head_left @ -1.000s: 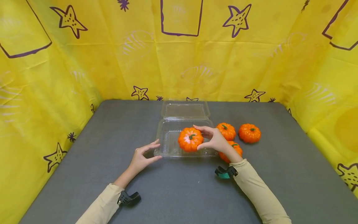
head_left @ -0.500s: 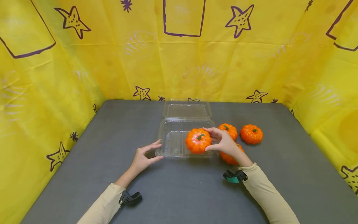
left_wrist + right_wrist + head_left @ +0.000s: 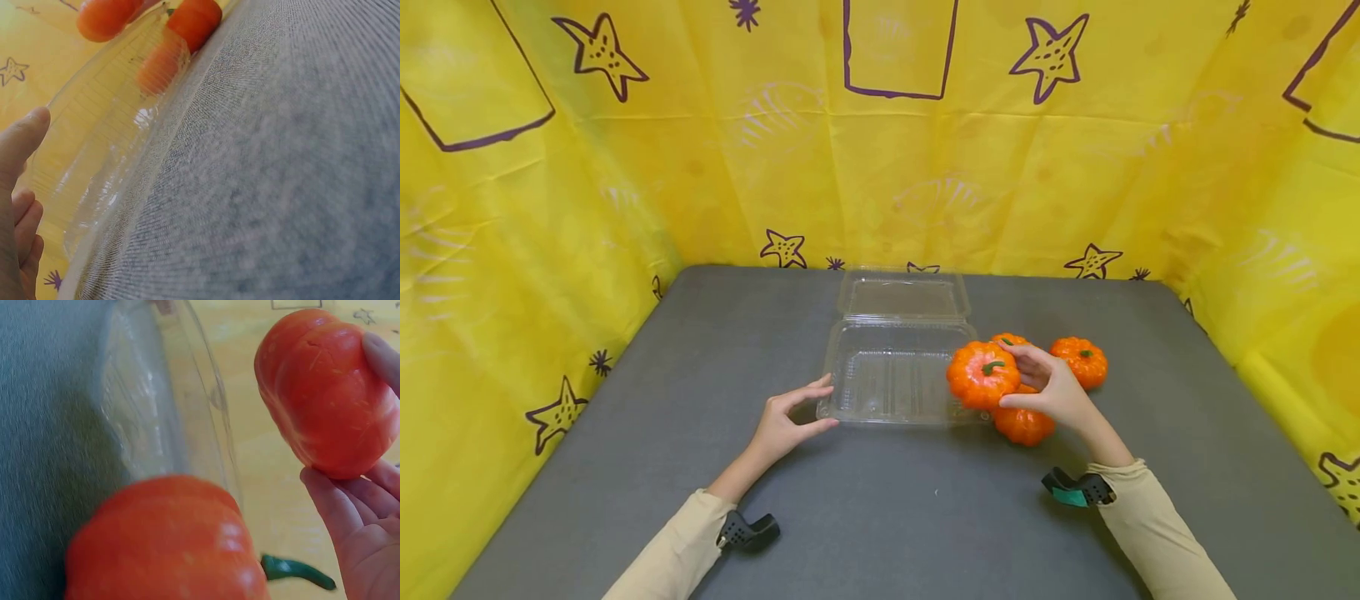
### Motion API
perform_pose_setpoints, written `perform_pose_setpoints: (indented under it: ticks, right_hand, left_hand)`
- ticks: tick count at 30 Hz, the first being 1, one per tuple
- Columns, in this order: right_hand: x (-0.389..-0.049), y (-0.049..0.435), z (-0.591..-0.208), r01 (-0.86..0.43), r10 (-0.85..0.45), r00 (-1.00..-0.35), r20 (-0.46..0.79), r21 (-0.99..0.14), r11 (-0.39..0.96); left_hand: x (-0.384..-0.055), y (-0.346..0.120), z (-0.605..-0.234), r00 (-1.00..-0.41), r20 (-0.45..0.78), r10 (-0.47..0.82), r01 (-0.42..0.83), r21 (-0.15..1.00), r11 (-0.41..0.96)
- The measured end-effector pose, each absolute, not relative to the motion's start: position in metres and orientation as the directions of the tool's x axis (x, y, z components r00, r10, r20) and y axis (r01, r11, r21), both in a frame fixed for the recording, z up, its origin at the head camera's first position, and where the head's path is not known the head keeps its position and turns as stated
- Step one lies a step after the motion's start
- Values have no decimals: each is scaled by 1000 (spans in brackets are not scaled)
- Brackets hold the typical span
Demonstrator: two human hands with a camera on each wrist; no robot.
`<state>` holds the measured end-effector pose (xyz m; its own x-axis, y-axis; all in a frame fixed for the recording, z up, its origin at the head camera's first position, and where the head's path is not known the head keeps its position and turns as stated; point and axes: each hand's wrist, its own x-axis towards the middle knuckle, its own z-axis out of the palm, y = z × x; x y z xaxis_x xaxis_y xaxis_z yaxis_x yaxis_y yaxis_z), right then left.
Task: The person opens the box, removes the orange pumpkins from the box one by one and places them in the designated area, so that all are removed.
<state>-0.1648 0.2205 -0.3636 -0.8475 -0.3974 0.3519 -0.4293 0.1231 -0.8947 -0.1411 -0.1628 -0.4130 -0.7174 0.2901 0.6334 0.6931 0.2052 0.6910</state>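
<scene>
My right hand [image 3: 1056,392] holds an orange toy pumpkin [image 3: 981,377] with a green stem, thumb on the near side and fingers on the far side. The held pumpkin [image 3: 325,394] hangs in the air over the right end of a clear plastic clamshell container [image 3: 887,392], whose lid [image 3: 904,296] lies folded back. Beneath the right hand, another pumpkin [image 3: 1022,425] sits by the container's front right corner. My left hand [image 3: 782,425] rests at the container's left front corner, thumb and fingers spread, fingertips right at the rim.
A partly hidden pumpkin [image 3: 1011,340] stands behind the held one, and one more [image 3: 1078,362] sits farther right on the grey table [image 3: 880,517]. A yellow patterned cloth [image 3: 880,183] rises behind the table and along both sides.
My right hand has carried the pumpkin rightward, from over the container's middle to its right end, overlapping the pumpkins there. The left hand has stayed at the container's corner.
</scene>
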Motion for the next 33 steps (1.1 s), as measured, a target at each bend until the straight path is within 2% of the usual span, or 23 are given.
perform_pose_setpoints:
  ticks: [7,13,22,27,33]
  right_hand:
    - [-170,241,-358,-501,-500,-749,435,-865,-2]
    - [-170,256,-355,-472,-469,-782,411,-882,15]
    - [-169,272,-351,-433,-436,-842,317,-879,199]
    - [-168,286,-352,-423,-429,-849,307,-882,207]
    - [-169,297,-351,-429,-433,-838,332,-891,149]
  left_hand:
    - [-141,-163,-413,-719,630,294,691,694,204]
    - [-142,-163,-413,-715,634,295,695,688,206]
    - [-145,-163,-414,-708,642,294,703,682,204]
    - [-145,-162,-415,-701,645,302,709,677,198]
    - [-144,-163,-416,-703,646,296,708,677,203]
